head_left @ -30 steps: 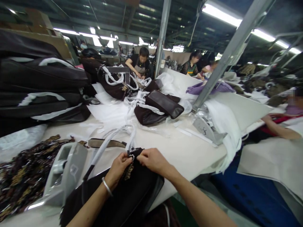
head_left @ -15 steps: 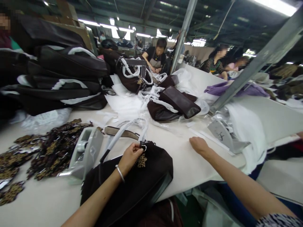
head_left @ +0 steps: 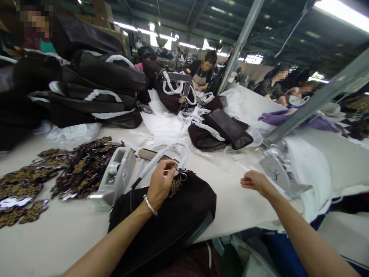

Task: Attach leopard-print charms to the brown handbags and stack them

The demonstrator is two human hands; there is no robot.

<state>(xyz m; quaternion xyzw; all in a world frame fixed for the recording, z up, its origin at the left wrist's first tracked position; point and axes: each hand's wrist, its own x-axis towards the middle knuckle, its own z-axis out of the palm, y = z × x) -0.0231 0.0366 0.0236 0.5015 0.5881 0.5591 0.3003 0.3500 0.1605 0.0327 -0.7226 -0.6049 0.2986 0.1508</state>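
Observation:
A dark brown handbag lies at the table's near edge, its handles wrapped in white padding. A leopard-print charm hangs from a metal ring at the bag's top, partly covered by my left hand. That hand is loosely curled just left of the ring, with a gap between thumb and fingers and nothing visible in it. Over the table to the right of the bag, my right hand has its fingers extended close together, apart from the bag. I see nothing held in it.
Leopard-print charms lie heaped on the left, beside a grey tape dispenser. Stacked dark bags stand behind them. More bags lie farther back. A metal post slants up at right, near another grey holder. Several people work beyond.
My left hand has let go of the ring and charm and shifted slightly up. My right hand has loosened from a closed fist to extended fingers. The camera view has shifted left.

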